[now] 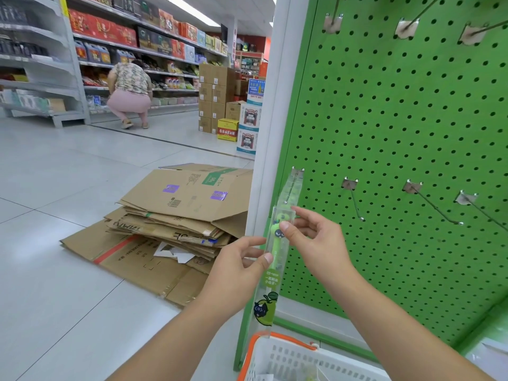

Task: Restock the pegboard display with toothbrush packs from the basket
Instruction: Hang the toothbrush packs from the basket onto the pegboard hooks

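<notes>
I see both hands, left hand and right hand, pinching toothbrush pack, seemingly threaded on leftmost hook of pegboard; neighbouring hooks bare, basket below.

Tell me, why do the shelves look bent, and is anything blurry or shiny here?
Head view: the wide-angle lens bows the white post; the hands and toothbrush pack look sharp, its clear plastic faintly glossy; far shelves look softer; even ceiling light, weak shadows.

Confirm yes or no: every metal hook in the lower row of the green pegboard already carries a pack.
No: only the leftmost hook carries the clear toothbrush pack; its neighbours, like this bare hook, hang empty.
</notes>
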